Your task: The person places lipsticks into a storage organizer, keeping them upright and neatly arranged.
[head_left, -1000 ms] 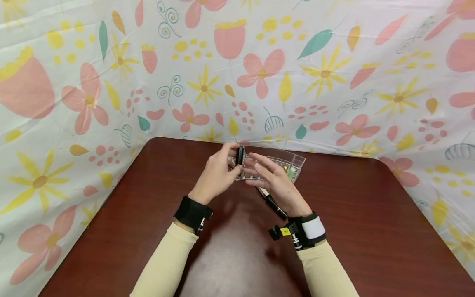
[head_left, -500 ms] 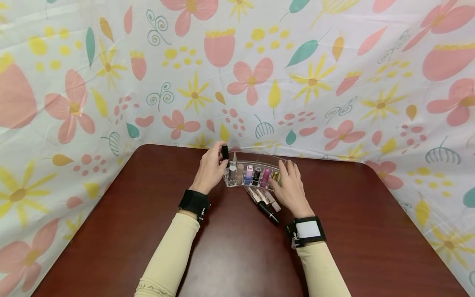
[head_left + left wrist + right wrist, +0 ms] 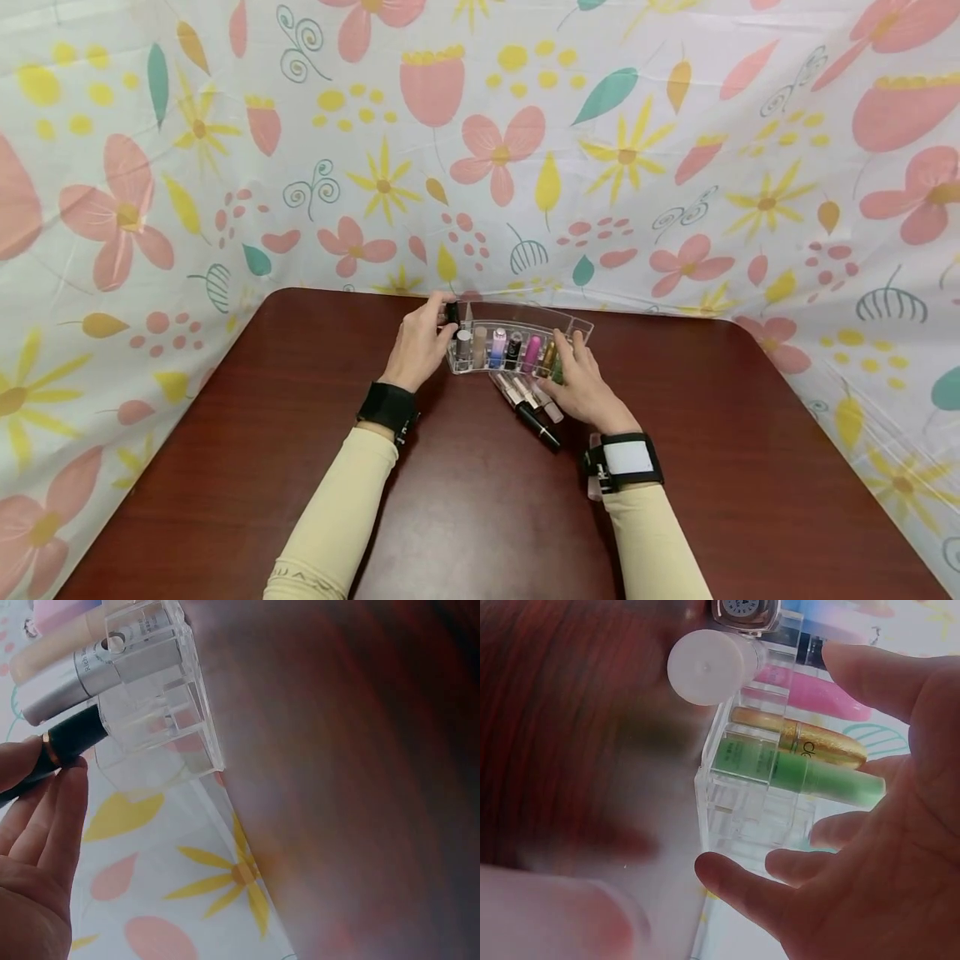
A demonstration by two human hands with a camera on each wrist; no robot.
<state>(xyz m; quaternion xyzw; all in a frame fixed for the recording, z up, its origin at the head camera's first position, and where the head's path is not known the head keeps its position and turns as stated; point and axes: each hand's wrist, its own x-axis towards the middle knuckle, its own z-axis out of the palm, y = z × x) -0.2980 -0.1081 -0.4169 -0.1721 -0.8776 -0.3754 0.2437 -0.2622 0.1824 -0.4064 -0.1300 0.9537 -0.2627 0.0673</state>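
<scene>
Pinches a dark tube between thumb and fingers of the left hand, at the left end of a clear organizer on a reddish-brown table. Runs close to upright in the head view; slants from lower left to upper right in the left wrist view, with the far end toward the end compartment. Impossible to tell how far inside. Lies almost parallel to a silver tube just beside.

Looks slim, smooth and near-black, greenish at close range, ringed by a narrow copper-coloured band and partly hidden behind the thumb. Holds the right hand spread at the opposite end, near a green tube and a gold tube; contact with either impossible to tell. Seen aslant in front on the table: a black-ended tube.
</scene>
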